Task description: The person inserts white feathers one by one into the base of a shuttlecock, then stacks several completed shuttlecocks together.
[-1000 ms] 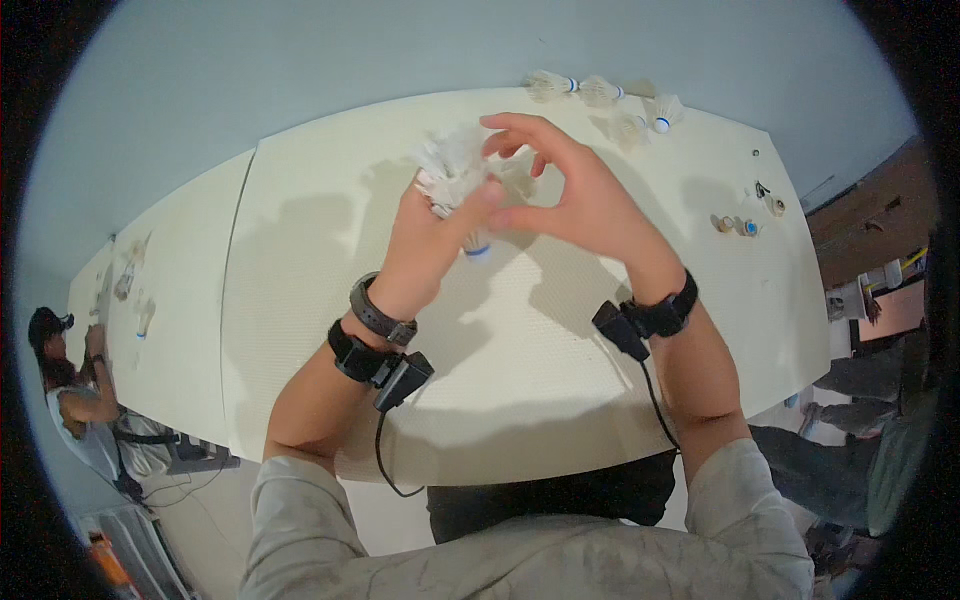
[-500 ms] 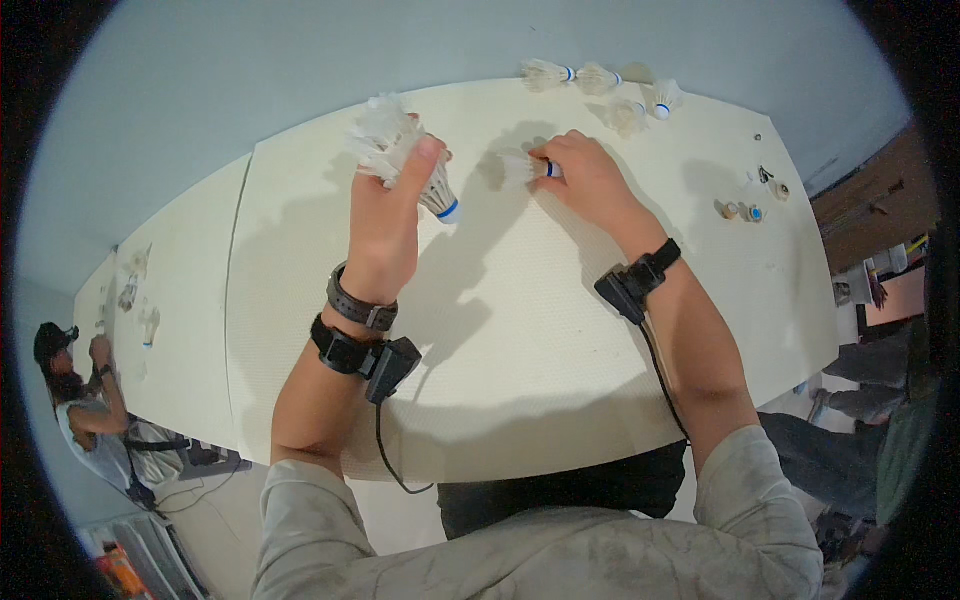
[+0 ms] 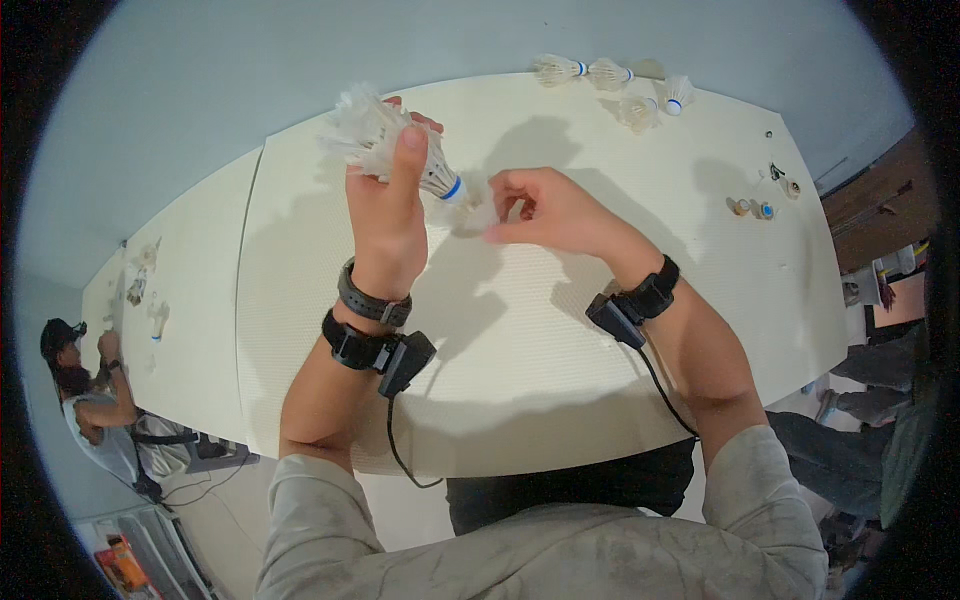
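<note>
My left hand point(image 3: 390, 190) is wrapped around a stack of nested white feather shuttlecocks point(image 3: 365, 135), held above the table. Ragged feathers point up and left, and a white cork with a blue band sticks out at the lower right. Just beside that cork, my right hand point(image 3: 545, 210) has curled fingers around a single shuttlecock point(image 3: 472, 212). Its feather skirt, blurred, reaches the stack's cork; whether the cork is inside it I cannot tell. My right fingers hide this shuttlecock's own cork.
Several shuttlecocks point(image 3: 610, 74) lie along the table's far edge. At the right are small round pieces point(image 3: 766, 211) and a small dark metal bit point(image 3: 776, 172). Over on the left, more shuttlecocks point(image 3: 158, 318) lie on an adjoining table, where another person point(image 3: 95, 410) sits.
My right hand has moved left and slightly nearer, bringing its shuttlecock to the stack's cork. My left hand, with the stack, has shifted only a little.
</note>
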The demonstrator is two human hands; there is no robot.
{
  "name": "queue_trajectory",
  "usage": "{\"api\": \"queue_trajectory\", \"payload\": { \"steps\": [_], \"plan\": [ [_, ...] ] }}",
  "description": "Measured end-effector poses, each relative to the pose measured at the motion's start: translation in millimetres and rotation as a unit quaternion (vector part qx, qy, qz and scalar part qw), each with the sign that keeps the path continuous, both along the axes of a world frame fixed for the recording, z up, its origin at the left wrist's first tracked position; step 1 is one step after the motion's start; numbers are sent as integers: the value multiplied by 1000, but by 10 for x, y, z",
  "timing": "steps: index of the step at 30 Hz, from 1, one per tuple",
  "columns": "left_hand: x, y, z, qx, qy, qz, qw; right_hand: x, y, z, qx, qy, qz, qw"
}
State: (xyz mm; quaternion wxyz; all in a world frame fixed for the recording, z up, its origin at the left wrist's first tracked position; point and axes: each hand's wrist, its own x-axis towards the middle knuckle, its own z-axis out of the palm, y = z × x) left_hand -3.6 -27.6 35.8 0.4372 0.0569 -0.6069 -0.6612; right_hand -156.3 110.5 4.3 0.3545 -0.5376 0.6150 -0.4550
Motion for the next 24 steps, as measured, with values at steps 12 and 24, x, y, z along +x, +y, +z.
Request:
{"api": "queue_trajectory", "payload": {
  "steps": [12,24],
  "plan": [
    [12,-3,-28,-52,-80,-8,995,2,-37,-52,-47,11,-32,998],
    [20,-3,4,-32,-132,-98,986,17,-24,-3,-64,-28,-67,995]
  ]
}}
